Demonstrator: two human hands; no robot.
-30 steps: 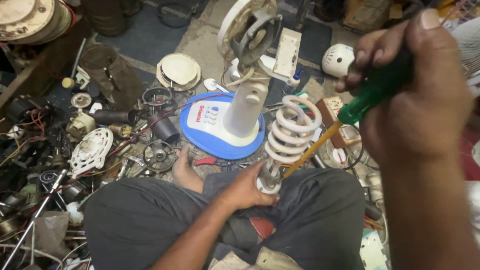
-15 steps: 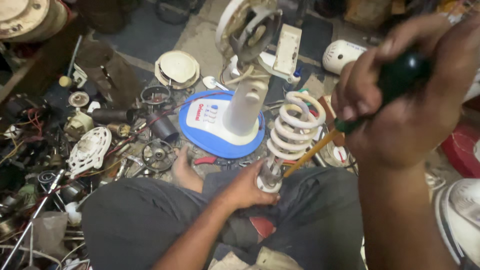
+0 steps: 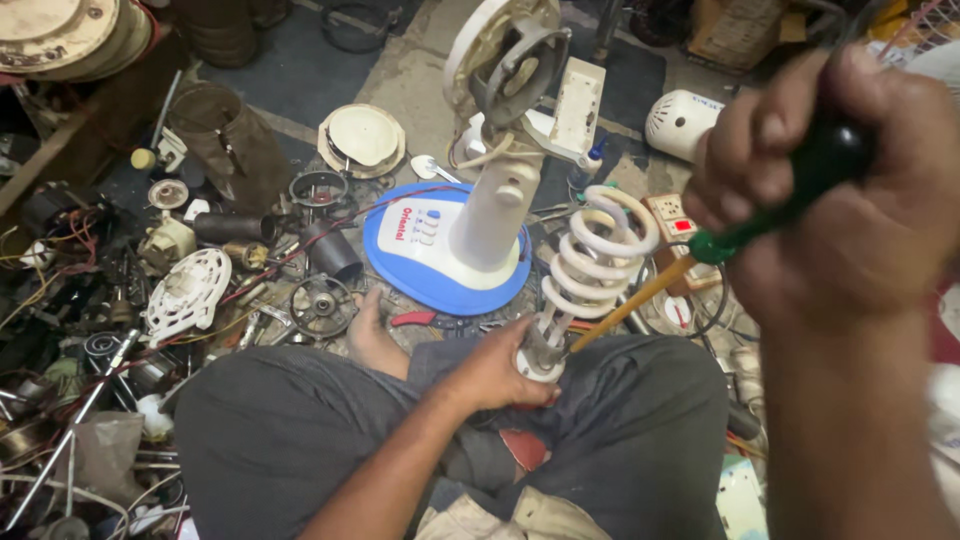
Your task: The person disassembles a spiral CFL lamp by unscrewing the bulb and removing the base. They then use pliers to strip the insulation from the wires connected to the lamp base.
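The left hand (image 3: 492,372) closes around the white base of a spiral bulb (image 3: 590,262), holding it upright over the lap, just above the grey trousers (image 3: 300,440) of the crossed legs. The bulb's coiled white tube rises from the base and tilts slightly toward the right. The right hand (image 3: 850,215), large and close to the camera, wraps tightly around the dark green handle of a screwdriver (image 3: 700,255); its yellow shaft slants down and to the left, and the tip meets the bulb's base right beside the left hand's fingertips. Just behind the bulb stands a fan stand (image 3: 480,215) with a blue and white oval foot and a white column, topped by a bare round motor housing (image 3: 510,60). A white extension socket (image 3: 672,222) with a red switch lies on the floor behind the screwdriver shaft, and a white domed cover (image 3: 680,120) sits farther back. To the left, the floor is crowded with parts: a round cream cover (image 3: 362,138), a white grille piece (image 3: 185,292), a small metal rotor (image 3: 320,305), wires and scrap. 1 bare foot (image 3: 372,340) shows near the blue base.
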